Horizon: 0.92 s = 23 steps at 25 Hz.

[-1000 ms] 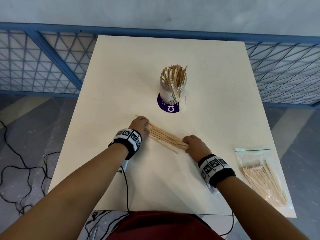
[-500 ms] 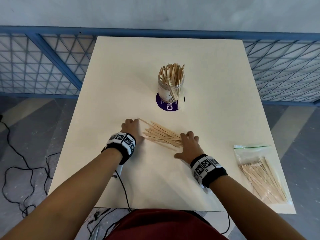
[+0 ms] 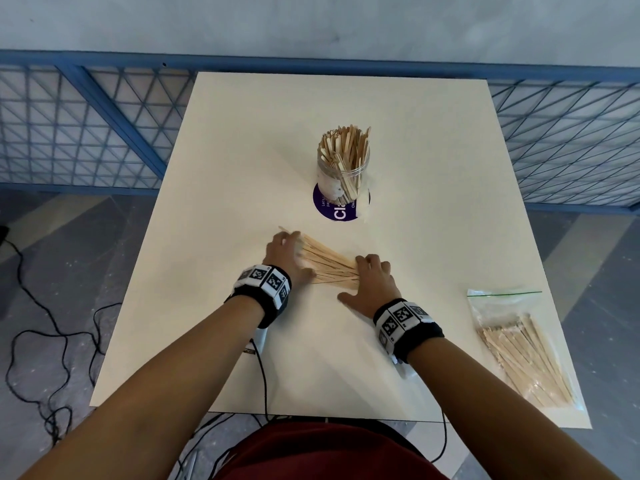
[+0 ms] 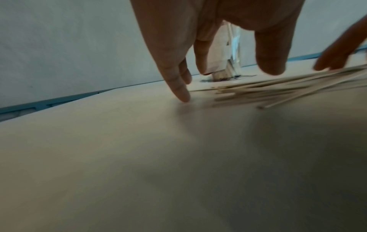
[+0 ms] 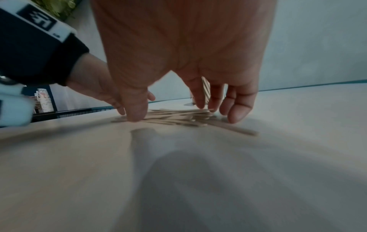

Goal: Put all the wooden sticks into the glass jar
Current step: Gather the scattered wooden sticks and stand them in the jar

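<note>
The left hand (image 3: 285, 256) and the right hand (image 3: 372, 282), both with relaxed fingers and grasping nothing, press the two ends of the loose wooden sticks (image 3: 329, 266) lying before the glass jar (image 3: 343, 174), so uneven pushing could fan them.

Sticks (image 3: 330, 266) – pale bare wood, matt; jar (image 3: 343, 178) – clear glossy glass; table (image 3: 242, 150) – smooth matt cream top; bag (image 3: 519, 344) – shiny clear plastic.
</note>
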Available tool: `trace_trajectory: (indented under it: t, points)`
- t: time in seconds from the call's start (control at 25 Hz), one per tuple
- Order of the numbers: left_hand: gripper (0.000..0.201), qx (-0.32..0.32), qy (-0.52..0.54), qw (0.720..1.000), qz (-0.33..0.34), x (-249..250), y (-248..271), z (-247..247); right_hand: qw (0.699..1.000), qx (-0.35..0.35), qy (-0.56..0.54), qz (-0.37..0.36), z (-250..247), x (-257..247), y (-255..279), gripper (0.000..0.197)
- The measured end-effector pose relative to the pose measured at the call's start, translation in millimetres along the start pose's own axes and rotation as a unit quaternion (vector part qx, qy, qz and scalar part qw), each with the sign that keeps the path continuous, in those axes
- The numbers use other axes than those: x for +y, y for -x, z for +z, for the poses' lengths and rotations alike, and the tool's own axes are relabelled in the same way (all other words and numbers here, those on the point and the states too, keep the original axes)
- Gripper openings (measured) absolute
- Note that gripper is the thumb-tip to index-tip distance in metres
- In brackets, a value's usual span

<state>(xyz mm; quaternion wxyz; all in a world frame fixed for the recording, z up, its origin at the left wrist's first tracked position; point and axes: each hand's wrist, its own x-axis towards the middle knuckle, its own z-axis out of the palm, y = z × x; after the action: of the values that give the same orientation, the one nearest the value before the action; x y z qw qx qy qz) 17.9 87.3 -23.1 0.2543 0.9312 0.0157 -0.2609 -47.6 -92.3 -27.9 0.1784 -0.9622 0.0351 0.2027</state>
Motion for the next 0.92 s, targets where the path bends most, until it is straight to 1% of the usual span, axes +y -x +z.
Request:
trace_trajectory:
  t: [0.04,0.08,0.12,0.16,0.2,0.32,0.36,0.44,0.48,0.52,0.56,0.6,0.64,0.68,0.72,0.84,0.92]
  points:
    - [0.092,0.001,-0.025,1.000,-0.017,-2,-6,-5,1.000,-0.004,0.022,0.003,2,-2,0,0.075]
    - [0.090,0.008,-0.051,0.998,-0.031,-4,-13,-10,0.999,-0.008,0.036,0.001,4,-3,-1,0.077]
    - [0.080,0.020,-0.069,0.997,-0.035,-6,-19,-13,0.999,-0.012,0.043,-0.006,5,-4,-2,0.076]
    - [0.065,0.028,-0.074,0.996,-0.028,-6,-23,-15,0.999,-0.015,0.042,-0.015,6,-5,-4,0.073]
    - [0.053,0.030,-0.066,0.997,-0.013,-6,-25,-16,0.999,-0.017,0.038,-0.023,6,-6,-6,0.070]
    - [0.041,0.021,0.047,0.999,0.005,-7,-22,-11,0.999,-0.016,0.025,-0.038,4,-7,-10,0.062]
    - [0.039,0.017,0.061,0.998,0.013,-5,-20,-8,0.999,-0.013,0.023,-0.042,4,-7,-12,0.059]
    - [0.039,0.007,0.036,0.998,0.049,-4,-11,1,0.998,-0.008,0.024,-0.056,2,-8,-14,0.053]
    - [0.044,-0.006,0.023,0.998,0.066,-5,-8,4,0.998,-0.008,0.027,-0.064,2,-9,-16,0.050]
    - [0.061,-0.025,0.004,0.997,0.075,-6,-5,6,0.997,-0.012,0.032,-0.069,2,-10,-17,0.048]
    - [0.082,-0.046,-0.030,0.995,0.079,-9,-5,7,0.996,-0.018,0.037,-0.074,2,-10,-19,0.046]
    - [0.097,-0.066,-0.095,0.990,0.082,-12,-5,7,0.996,-0.025,0.042,-0.080,3,-11,-20,0.044]
    - [0.103,-0.080,-0.163,0.980,0.085,-14,-7,6,0.995,-0.032,0.047,-0.083,5,-13,-22,0.041]
    - [0.099,-0.087,-0.205,0.971,0.093,-14,-8,5,0.995,-0.039,0.050,-0.083,6,-15,-22,0.038]
    - [0.089,-0.089,-0.213,0.968,0.102,-13,-9,4,0.994,-0.043,0.056,-0.080,8,-17,-22,0.036]
    - [0.044,-0.053,-0.115,0.984,0.128,-9,-7,6,0.990,-0.045,0.112,-0.079,13,-23,-18,0.034]
    - [0.029,-0.045,-0.111,0.986,0.119,-6,-4,7,0.985,-0.039,0.148,-0.080,16,-25,-16,0.033]
